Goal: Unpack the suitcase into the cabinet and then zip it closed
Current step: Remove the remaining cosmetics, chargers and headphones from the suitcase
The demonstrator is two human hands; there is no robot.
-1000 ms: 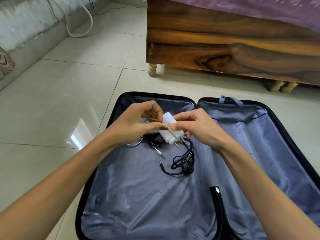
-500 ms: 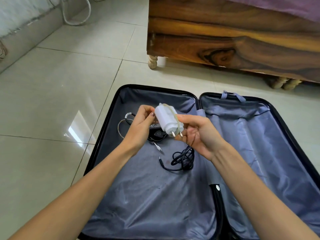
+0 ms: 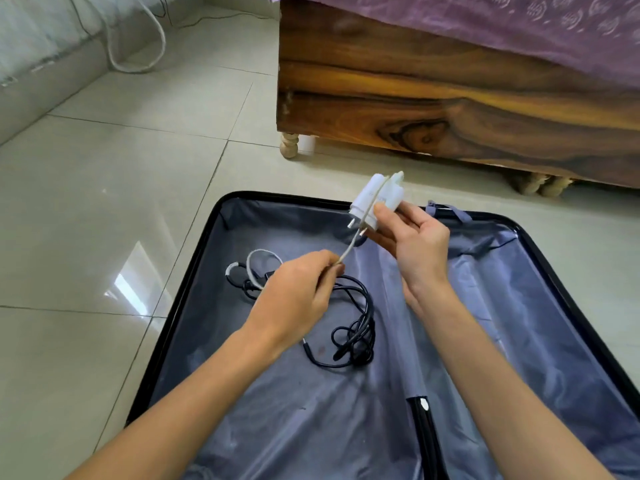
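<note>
1. the suitcase (image 3: 277,427) lies open and flat on the tiled floor (image 3: 104,202), both grey-lined halves facing up, with a black hinge strip (image 3: 420,427) between them at the near edge.
2. the right grip (image 3: 415,251) is clamped on a white charger (image 3: 377,199), thumb on the side facing the camera and fingers behind it, held in the air above the far rim of the suitcase, its two prongs pointing down and to the left.
3. a white cord (image 3: 348,251) runs over the charger's body, passes the prongs and stretches taut down and left to the left grip (image 3: 298,292).
4. the left grip is pinched together on the end of that cord, lower, nearer and to the left of the charger, over the left half of the suitcase.
5. the two grips are apart, joined only by the cord.
6. on the lining of the left half, just under and right of the left grip, lies a tangle of black cables (image 3: 356,327); a pale cable loop (image 3: 259,254) lies beside it, further left.
7. beyond the suitcase stands a wooden bed (image 3: 450,109) with a purple cover (image 3: 485,29).
</note>
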